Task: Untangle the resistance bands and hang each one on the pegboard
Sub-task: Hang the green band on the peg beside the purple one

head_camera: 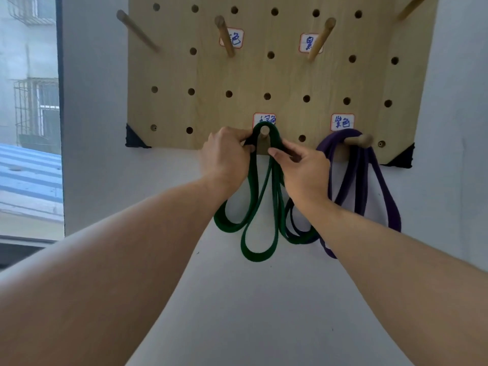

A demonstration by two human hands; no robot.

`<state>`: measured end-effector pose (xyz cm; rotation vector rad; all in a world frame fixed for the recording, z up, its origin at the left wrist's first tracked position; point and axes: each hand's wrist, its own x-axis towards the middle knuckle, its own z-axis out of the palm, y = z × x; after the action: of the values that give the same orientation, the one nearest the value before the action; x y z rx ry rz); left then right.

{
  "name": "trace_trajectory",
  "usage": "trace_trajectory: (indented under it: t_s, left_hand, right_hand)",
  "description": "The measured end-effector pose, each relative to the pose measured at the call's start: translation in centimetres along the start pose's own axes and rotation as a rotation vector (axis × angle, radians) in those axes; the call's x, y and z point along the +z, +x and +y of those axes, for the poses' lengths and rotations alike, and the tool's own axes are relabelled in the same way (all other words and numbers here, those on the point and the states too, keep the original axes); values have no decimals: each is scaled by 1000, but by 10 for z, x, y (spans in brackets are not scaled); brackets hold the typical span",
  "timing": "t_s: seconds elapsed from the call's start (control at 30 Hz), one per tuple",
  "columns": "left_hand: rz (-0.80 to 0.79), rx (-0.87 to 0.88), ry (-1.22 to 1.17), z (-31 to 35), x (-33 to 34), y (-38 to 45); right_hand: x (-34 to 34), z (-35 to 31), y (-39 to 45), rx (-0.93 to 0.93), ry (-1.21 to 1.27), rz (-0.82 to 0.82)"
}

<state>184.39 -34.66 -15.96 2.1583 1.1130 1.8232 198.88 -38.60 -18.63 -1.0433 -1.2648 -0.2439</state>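
A wooden pegboard (237,75) hangs on the white wall. A dark green resistance band (253,207) is looped over the lower middle peg (264,131), its loops dangling below. My left hand (225,157) pinches the band just left of that peg. My right hand (303,167) pinches it just to the right. A purple band (383,186) hangs from the lower right peg (360,140), untouched. Its loops partly overlap the green band's right loop behind my right wrist.
Empty wooden pegs stick out of the upper rows at the left (137,30), the middle (224,35) and the right (320,39), plus one at the top right corner. Handwritten labels sit by the pegs. A window (29,114) is on the left.
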Motion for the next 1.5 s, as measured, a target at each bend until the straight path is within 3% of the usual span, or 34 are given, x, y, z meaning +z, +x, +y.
trace_trajectory:
  t_s: [0.13, 0.37, 0.47, 0.7, 0.83, 1.0, 1.2, 1.33, 1.5]
  left_hand:
    - [8, 40, 105, 1, -4, -2]
    - [30, 230, 440, 3, -10, 0]
    - [50, 296, 565, 4, -13, 4]
    - [15, 316, 576, 8, -16, 1]
    - [-3, 263, 457, 6, -15, 2]
    - [-24, 174, 258, -2, -9, 2]
    - [-18, 129, 187, -2, -4, -6]
    - [-5, 63, 106, 0, -3, -10]
    - [-1, 53, 136, 4, 0, -14]
  right_hand:
    - [18, -1, 1, 279, 384, 41]
    - [32, -1, 2, 499, 644, 77]
    - [39, -8, -1, 607, 660, 66]
    - [41, -14, -5, 703, 677, -79]
    - [37, -9, 4, 603, 460, -60]
    - [13, -11, 17, 171, -107, 14]
    - [-2, -13, 19, -53, -234, -40]
    - [-6, -25, 20, -59, -313, -77]
    - [-12, -37, 17, -38, -611, -125]
